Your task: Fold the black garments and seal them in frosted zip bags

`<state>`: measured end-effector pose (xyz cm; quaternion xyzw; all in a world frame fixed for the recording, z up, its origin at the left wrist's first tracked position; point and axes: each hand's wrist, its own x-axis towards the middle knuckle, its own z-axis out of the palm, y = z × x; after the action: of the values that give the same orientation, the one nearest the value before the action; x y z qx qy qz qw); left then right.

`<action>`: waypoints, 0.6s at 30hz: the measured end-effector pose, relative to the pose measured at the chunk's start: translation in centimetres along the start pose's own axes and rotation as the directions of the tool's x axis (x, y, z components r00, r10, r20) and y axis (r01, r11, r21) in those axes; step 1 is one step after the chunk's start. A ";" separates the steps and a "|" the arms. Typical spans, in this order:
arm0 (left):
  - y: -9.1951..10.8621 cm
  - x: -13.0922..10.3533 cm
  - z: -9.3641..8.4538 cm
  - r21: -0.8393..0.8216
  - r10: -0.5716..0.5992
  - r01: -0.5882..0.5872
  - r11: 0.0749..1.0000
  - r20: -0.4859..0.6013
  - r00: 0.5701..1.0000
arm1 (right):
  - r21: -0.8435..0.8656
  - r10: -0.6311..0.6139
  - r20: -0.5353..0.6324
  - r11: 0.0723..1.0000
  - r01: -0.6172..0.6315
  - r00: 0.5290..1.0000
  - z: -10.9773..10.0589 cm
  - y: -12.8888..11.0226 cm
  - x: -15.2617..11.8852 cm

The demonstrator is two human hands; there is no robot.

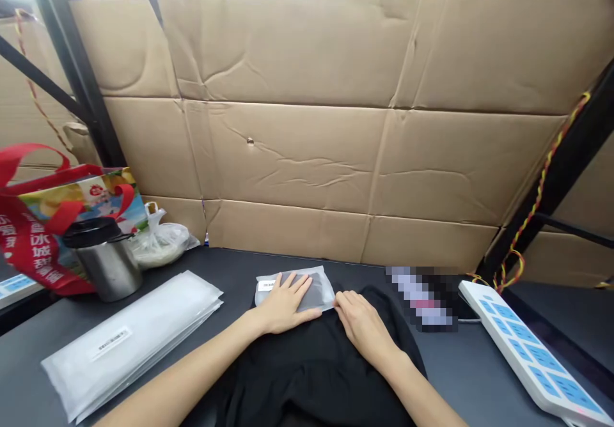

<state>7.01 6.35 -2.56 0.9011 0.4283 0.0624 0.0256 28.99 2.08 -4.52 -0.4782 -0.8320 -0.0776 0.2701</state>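
Cardboard panels (297, 152) back the desk (237, 286), with a small translucent pouch (317, 293) near the middle of its far edge.
From my remote seat I see the left hand (284, 302) flat on the pouch, fingers spread apart; the right hand (362, 325) has thumb and fingers together, pinched on the pouch's right end. Black cloth (307, 382) lies beneath the hands. Stacked white packets (139, 337) lie toward the desk's left edge, a power strip (527, 357) toward the right.
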 end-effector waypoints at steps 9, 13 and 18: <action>-0.1 -0.5 1.8 0.081 -0.015 0.028 0.996 -0.162 0.987 | 0.085 0.081 -0.039 0.993 -0.077 0.996 0.2 -0.1 -0.2; 0.5 -0.9 2.0 0.124 0.017 0.003 0.992 -0.161 0.987 | 0.138 0.113 -0.064 0.985 -0.103 0.992 0.4 0.4 -0.4; -1.8 -1.7 -0.6 0.167 0.020 0.014 0.986 -0.196 0.980 | 0.203 0.150 -0.069 0.970 -0.134 0.986 0.5 1.1 -0.8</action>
<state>4.51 6.16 -2.32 0.8901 0.4312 0.1150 -0.0929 30.03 2.20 -5.48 -0.5036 -0.7873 0.0050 0.3558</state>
